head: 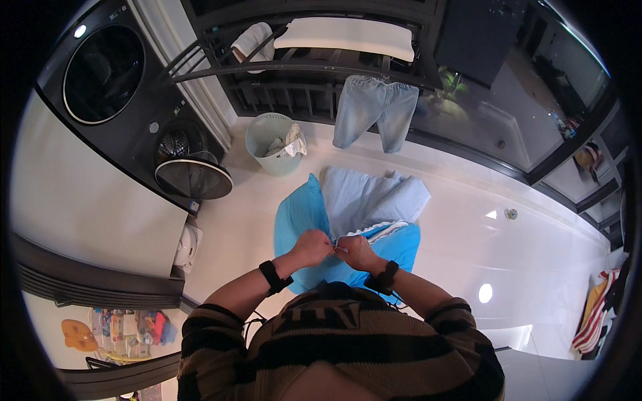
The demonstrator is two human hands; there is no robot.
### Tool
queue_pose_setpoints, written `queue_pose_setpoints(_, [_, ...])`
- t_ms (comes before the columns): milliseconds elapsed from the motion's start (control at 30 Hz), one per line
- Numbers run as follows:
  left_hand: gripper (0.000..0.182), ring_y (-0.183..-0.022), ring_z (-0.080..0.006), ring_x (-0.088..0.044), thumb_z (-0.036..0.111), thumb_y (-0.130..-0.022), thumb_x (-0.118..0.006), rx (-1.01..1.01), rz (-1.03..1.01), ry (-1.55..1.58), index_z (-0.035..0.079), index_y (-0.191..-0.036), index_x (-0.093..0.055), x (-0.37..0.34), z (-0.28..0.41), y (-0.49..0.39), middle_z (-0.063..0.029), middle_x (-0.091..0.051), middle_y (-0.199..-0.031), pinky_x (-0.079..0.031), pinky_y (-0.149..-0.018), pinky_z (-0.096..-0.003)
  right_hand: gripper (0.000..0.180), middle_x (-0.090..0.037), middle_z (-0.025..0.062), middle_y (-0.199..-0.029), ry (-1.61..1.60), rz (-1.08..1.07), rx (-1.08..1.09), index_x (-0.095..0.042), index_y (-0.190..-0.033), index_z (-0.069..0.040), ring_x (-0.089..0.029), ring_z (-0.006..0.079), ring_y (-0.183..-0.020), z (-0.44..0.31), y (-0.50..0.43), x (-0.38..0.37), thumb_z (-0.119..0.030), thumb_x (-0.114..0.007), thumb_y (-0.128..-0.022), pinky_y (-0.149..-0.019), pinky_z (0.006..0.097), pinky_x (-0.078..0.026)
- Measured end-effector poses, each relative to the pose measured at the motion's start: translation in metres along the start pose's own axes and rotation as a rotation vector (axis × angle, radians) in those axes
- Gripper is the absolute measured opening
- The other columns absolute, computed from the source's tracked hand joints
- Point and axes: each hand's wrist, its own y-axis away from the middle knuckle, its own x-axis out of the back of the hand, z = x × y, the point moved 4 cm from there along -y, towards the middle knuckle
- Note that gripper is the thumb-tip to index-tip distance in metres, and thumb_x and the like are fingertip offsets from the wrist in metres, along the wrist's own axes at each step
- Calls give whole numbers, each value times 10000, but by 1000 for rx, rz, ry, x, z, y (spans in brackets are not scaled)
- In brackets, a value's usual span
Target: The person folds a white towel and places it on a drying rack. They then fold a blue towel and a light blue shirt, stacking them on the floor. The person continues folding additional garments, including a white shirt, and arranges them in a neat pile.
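Note:
My left hand [315,247] and my right hand [357,252] meet at the middle of a bright blue fabric item [301,215], fingertips pinching a thin light-coloured edge or cord between them. The blue fabric spreads on both sides of my hands, with a white ruffled strip [388,231] along its opening at the right. Just beyond lies a folded pale grey-blue cloth [361,193], partly against the blue fabric. Both wrists wear black bands. What exactly the fingertips hold is too small to tell.
A pale green laundry basket [261,135] with clothes stands beyond, left of hanging light jeans [376,110]. At the left are stacked dark laundry machines, the lower round door [193,178] swung out. A drying rack [301,67] runs across the top. Striped cloth [597,321] lies far right.

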Motion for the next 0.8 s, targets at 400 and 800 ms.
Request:
queue_pose_setpoints(400, [237, -949, -256, -525, 155, -800, -626, -256, 551, 350, 32, -1000, -590, 101, -12, -31, -108, -580, -975, -412, -860, -345, 110, -521, 183, -674, -108, -80, 98, -500, -741, -11, -536, 373, -649, -38, 20, 24, -93, -572, -757, -552, 398, -417])
queue_pose_setpoints(800, [167, -694, -65, -400, 176, -927, -466, -320, 631, 548, 41, -828, -474, 122, -8, -24, 27, -453, -725, -356, -607, -222, 91, -520, 110, -657, -267, 184, -231, -506, -788, -1, -502, 179, -607, -20, 23, 58, -79, -540, -822, -566, 314, -415])
